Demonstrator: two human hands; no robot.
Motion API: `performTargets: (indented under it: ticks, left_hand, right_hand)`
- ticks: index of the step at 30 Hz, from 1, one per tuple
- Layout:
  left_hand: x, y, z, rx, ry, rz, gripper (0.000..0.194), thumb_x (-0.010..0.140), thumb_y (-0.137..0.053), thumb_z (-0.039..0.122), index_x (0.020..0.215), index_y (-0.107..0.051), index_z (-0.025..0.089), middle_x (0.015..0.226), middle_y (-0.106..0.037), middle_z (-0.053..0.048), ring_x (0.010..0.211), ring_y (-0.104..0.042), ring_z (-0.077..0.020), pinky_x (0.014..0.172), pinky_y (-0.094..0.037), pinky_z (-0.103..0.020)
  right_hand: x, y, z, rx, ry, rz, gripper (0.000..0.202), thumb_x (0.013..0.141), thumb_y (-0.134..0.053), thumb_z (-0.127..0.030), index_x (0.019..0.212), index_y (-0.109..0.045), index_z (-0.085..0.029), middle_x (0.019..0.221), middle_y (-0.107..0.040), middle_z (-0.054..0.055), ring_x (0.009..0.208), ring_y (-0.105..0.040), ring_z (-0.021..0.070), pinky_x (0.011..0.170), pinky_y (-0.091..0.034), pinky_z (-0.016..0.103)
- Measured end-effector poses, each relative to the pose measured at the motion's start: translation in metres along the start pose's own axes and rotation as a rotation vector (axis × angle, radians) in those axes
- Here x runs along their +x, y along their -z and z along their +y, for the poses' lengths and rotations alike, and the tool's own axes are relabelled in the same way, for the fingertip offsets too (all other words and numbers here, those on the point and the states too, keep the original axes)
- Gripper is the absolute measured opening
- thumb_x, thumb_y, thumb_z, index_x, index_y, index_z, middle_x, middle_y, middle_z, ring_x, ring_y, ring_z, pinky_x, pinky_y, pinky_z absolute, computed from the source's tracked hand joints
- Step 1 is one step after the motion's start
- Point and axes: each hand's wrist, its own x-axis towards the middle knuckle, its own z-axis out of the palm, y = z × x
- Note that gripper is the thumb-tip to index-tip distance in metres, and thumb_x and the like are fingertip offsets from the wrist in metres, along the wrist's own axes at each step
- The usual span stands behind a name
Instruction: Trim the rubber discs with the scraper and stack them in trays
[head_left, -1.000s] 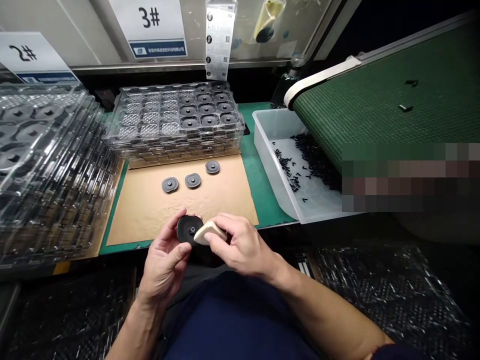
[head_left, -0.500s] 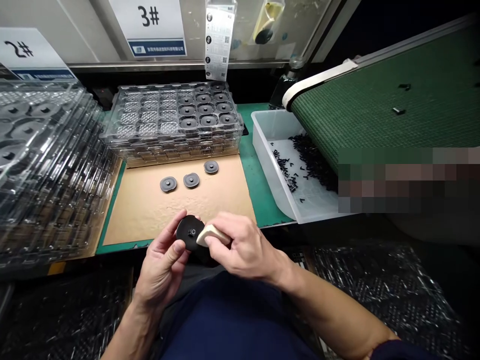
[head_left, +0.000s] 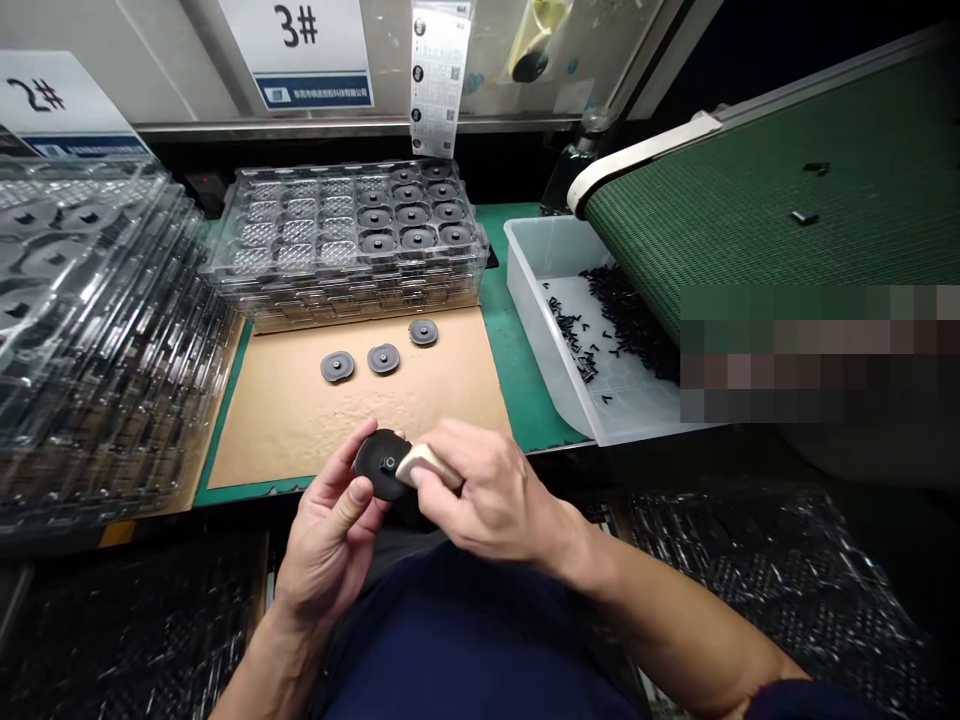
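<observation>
My left hand (head_left: 330,535) grips a round black disc (head_left: 375,462) by its edge, the small raised centre facing up. Pinched in my right hand (head_left: 487,495) is a cream-coloured pad (head_left: 427,464), whose tip touches the right part of the disc's face. Beyond my hands, three dark discs lie on the brown cardboard (head_left: 277,420): a left one (head_left: 337,367), a middle one (head_left: 383,358) and a right one (head_left: 423,332). Behind them a stack of clear trays (head_left: 345,290) has similar discs in the right-hand pockets of its top tray.
More clear trays (head_left: 97,380) are piled high at the left. At the right, a white plastic bin (head_left: 555,370) with small black pieces stands under the end of a green conveyor belt (head_left: 720,210). A clear bottle (head_left: 577,165) stands behind the bin.
The disc and pad have shifted very slightly to the right with my hands, still in contact. Two small black pieces on the belt have moved a little.
</observation>
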Motion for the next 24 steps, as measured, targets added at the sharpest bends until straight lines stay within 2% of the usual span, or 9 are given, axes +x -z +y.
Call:
performTargets:
  ticks: [2,5,9,12,14,18,20,24]
  left_hand:
    - [-0.0001,0.0002,-0.0002,-0.005,-0.001,-0.001,0.059,0.073,-0.093,0.037,0.129,-0.076,0.03,0.123,-0.079,-0.009,0.12,-0.072,-0.0325,0.105,-0.059,-0.042]
    - [0.0002,0.0004,-0.0001,-0.001,-0.006,0.018,0.058,0.074,-0.093,0.037,0.129,-0.076,0.028,0.127,-0.077,-0.009,0.118,-0.073,-0.0309,0.104,-0.059,-0.039]
    - [0.0009,0.0004,-0.0007,0.011,-0.021,0.038,0.058,0.077,-0.091,0.038,0.132,-0.074,0.027,0.129,-0.077,-0.01,0.117,-0.073,-0.0292,0.103,-0.06,-0.036]
    - [0.0017,0.0002,-0.0018,0.015,0.003,0.017,0.054,0.082,-0.086,0.042,0.131,-0.074,0.024,0.128,-0.077,-0.011,0.115,-0.074,-0.0294,0.101,-0.061,-0.036]
    - [0.0024,0.0001,-0.0021,0.005,0.014,0.02,0.05,0.085,-0.082,0.044,0.129,-0.076,0.021,0.124,-0.078,-0.012,0.111,-0.075,-0.0292,0.097,-0.063,-0.037]
    - [0.004,0.0003,-0.0002,-0.018,0.001,0.09,0.048,0.088,-0.079,0.044,0.128,-0.075,0.019,0.114,-0.081,-0.011,0.098,-0.078,-0.0239,0.086,-0.065,-0.031]
    - [0.0048,0.0004,0.0012,-0.009,0.034,0.069,0.048,0.087,-0.08,0.043,0.127,-0.076,0.017,0.11,-0.081,-0.011,0.09,-0.078,-0.0233,0.079,-0.066,-0.031]
    - [0.0053,-0.0007,0.0036,0.006,0.08,-0.008,0.048,0.085,-0.082,0.044,0.122,-0.078,0.014,0.106,-0.081,-0.013,0.079,-0.076,-0.0234,0.07,-0.067,-0.033]
  right_hand:
    - [-0.0006,-0.0003,0.0001,0.023,0.006,-0.014,0.017,0.095,-0.056,-0.018,0.079,-0.055,-0.022,0.079,-0.06,0.0,0.07,-0.054,0.0143,0.066,-0.04,0.027]
    - [-0.0007,-0.0011,0.0017,-0.069,-0.028,0.037,0.013,0.099,-0.054,-0.02,0.089,-0.061,-0.021,0.088,-0.064,0.003,0.076,-0.057,0.0153,0.07,-0.042,0.028]
    - [-0.001,-0.0013,0.004,0.025,-0.008,-0.01,0.021,0.095,-0.055,-0.019,0.075,-0.052,-0.022,0.073,-0.055,-0.001,0.064,-0.049,0.0136,0.064,-0.038,0.028]
    - [-0.0002,-0.001,0.0046,-0.029,-0.003,0.005,0.015,0.099,-0.055,-0.021,0.085,-0.061,-0.021,0.084,-0.064,0.001,0.073,-0.056,0.0144,0.068,-0.041,0.027]
    - [0.0002,-0.0012,0.0042,-0.095,0.0,0.04,0.014,0.102,-0.053,-0.023,0.093,-0.064,-0.021,0.091,-0.067,0.003,0.078,-0.058,0.0154,0.072,-0.041,0.028]
    - [-0.0015,-0.0021,0.0024,-0.007,0.002,-0.013,0.022,0.096,-0.055,-0.021,0.074,-0.052,-0.023,0.071,-0.056,-0.001,0.063,-0.048,0.0139,0.062,-0.037,0.028]
    - [-0.0026,-0.0026,0.002,-0.007,0.014,-0.028,0.022,0.096,-0.054,-0.021,0.075,-0.052,-0.023,0.073,-0.057,0.0,0.064,-0.049,0.0141,0.063,-0.037,0.028]
    - [-0.0054,-0.0046,0.0025,-0.134,0.008,0.028,0.015,0.1,-0.053,-0.023,0.087,-0.06,-0.021,0.084,-0.064,0.003,0.072,-0.055,0.0158,0.069,-0.039,0.03]
